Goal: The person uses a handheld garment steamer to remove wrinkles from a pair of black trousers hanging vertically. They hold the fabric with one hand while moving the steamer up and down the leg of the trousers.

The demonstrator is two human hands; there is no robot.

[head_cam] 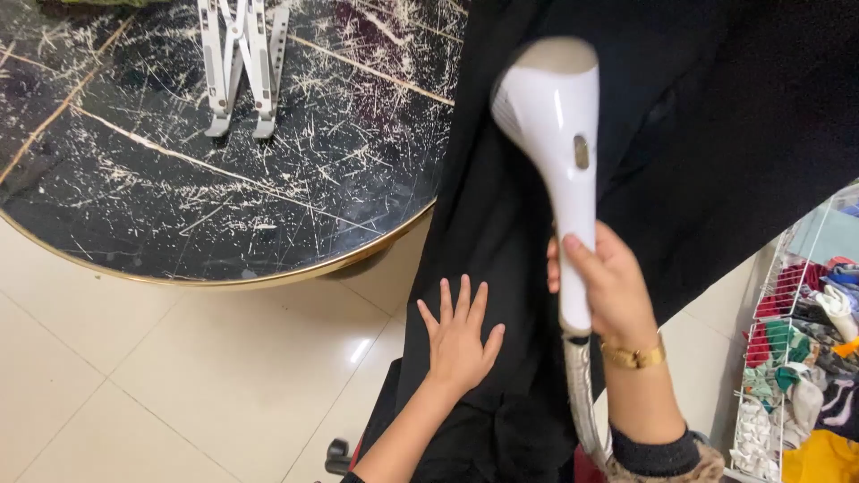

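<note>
Black garment (501, 206) is pressed flat by the spread, released left hand (458, 340); white steamer (555, 152), handle grasped by right hand (608, 286), best kept clear of those fingers (463, 300).

Round black marble table (268, 179) with gold rim at upper left, white folding stand (242, 67) near its far edge, cream tiled floor (179, 376), white wire rack (787, 358) of mixed clothes (810, 358) at right edge

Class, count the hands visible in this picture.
2. The left hand lies flat on the black garment; the right hand grips the white steamer.
</note>
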